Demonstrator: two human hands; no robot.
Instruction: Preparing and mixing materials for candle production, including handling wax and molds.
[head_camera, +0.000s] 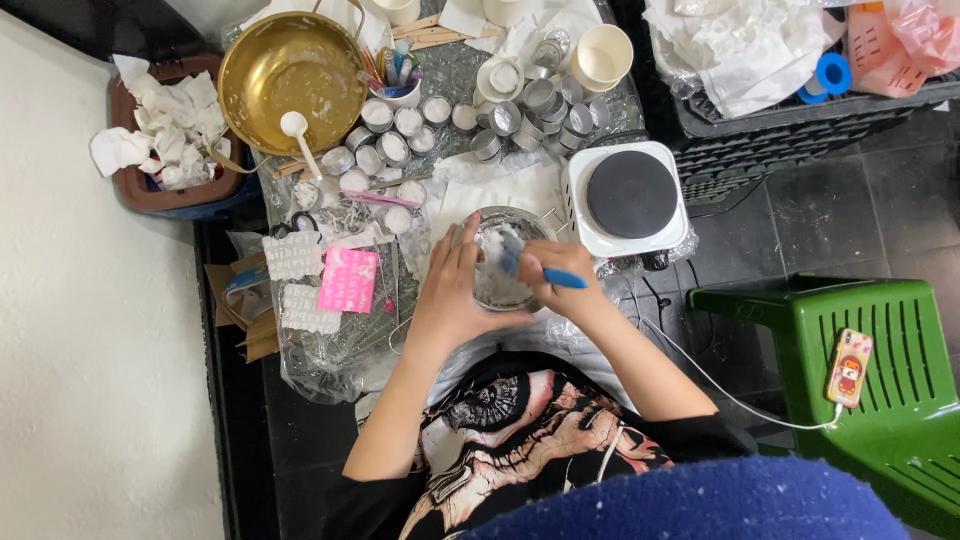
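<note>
Centrally, small metal bowl (497, 262) between both hands, left hand (452, 290) cupping its side, right hand (562, 272) gripping blue-handled tool (540, 268) inside it

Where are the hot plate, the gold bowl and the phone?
hot plate (631, 193), head view, on its dark round burner.
gold bowl (283, 62), head view, on its inner floor.
phone (849, 367), head view, on its case back.

surface: low table (455, 75) | on it: brass bowl (290, 68), hotplate (630, 197), small tins (395, 135)

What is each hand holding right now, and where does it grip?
Left hand grips the small metal pot by its near-left rim. Right hand holds the blue-handled tool by its handle, tip inside the pot.
</note>
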